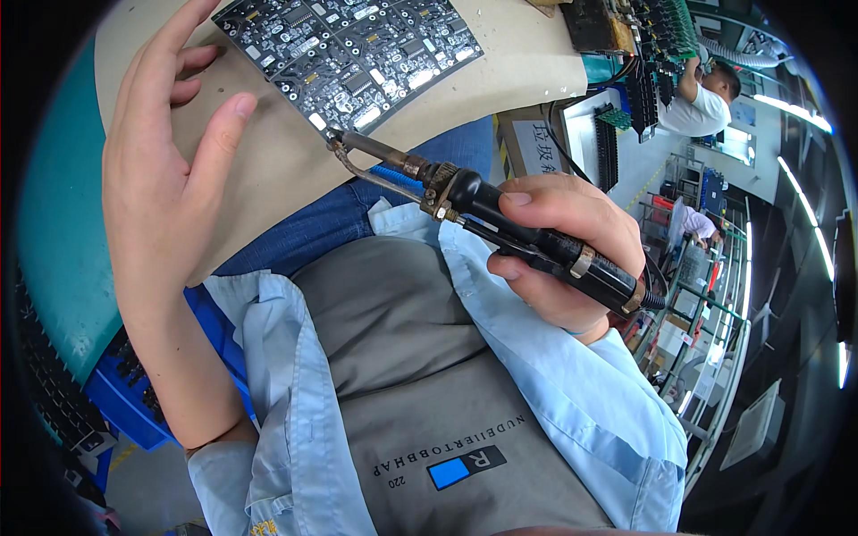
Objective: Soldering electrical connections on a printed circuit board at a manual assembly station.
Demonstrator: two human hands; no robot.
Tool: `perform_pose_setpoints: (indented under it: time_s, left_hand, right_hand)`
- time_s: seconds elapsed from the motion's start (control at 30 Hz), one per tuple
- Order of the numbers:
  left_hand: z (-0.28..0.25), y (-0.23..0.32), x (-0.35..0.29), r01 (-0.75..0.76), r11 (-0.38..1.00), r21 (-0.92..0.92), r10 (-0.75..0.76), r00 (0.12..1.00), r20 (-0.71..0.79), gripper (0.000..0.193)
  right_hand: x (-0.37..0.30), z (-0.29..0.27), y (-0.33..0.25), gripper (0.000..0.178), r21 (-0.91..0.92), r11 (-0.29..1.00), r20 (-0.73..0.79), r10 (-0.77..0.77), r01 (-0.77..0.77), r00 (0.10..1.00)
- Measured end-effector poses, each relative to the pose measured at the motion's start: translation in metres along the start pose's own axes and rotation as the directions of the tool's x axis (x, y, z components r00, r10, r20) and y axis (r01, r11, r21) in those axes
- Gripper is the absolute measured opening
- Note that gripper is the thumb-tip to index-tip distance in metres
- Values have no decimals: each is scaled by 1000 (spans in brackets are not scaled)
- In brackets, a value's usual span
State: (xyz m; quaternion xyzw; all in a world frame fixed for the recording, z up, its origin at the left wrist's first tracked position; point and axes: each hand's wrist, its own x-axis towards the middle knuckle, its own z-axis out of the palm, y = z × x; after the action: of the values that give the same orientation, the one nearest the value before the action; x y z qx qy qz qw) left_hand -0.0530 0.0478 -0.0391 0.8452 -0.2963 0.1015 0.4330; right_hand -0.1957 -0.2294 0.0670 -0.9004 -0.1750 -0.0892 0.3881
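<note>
A black circuit board [357,54] with several repeated sections of small parts lies on the tan work surface in front of me. My right hand [572,241] is wrapped around the black handle of a soldering iron [509,210], with a thin metal feed tube running along its shaft. Its tip meets the near left corner of the board, at or just above a shiny spot. To the left of the board is my left hand [165,161], thumb spread away from the fingers and nothing visible in it. Its longest finger runs out of view at the top, by the board's far left corner.
The tan sheet [259,192] covers a teal table [58,223]. At the right stand racks of green boards [666,36] and a cardboard box [527,143] below the table edge. A blue bin [130,393] sits low at left. A co-worker [697,103] is at the far right.
</note>
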Motion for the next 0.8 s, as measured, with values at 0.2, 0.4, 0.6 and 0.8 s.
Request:
perform_pose_setpoints:
  time_s: [0.2, 0.4, 0.6, 0.8]
  left_hand:
    - [1, 1, 0, 16, 1000, -7, -16, 1000, -6, 57]
    - [0, 2, 0, 34, 999, 0, -34, 999, 2, 57]
    - [1, 2, 0, 37, 999, -6, -37, 999, 2, 57]
    - [0, 1, 0, 45, 999, -6, -45, 999, 10, 57]
  right_hand:
    - [-1, -2, 0, 48, 18, 1000, 22, 13, -14, 1000]
    - [-2, -3, -2, 47, -14, 1000, 31, 22, -22, 999]
    - [-3, -1, 1, 47, 36, 999, 36, 7, -8, 999]
    - [-4, -2, 1, 46, 5, 1000, 17, 7, -8, 1000]
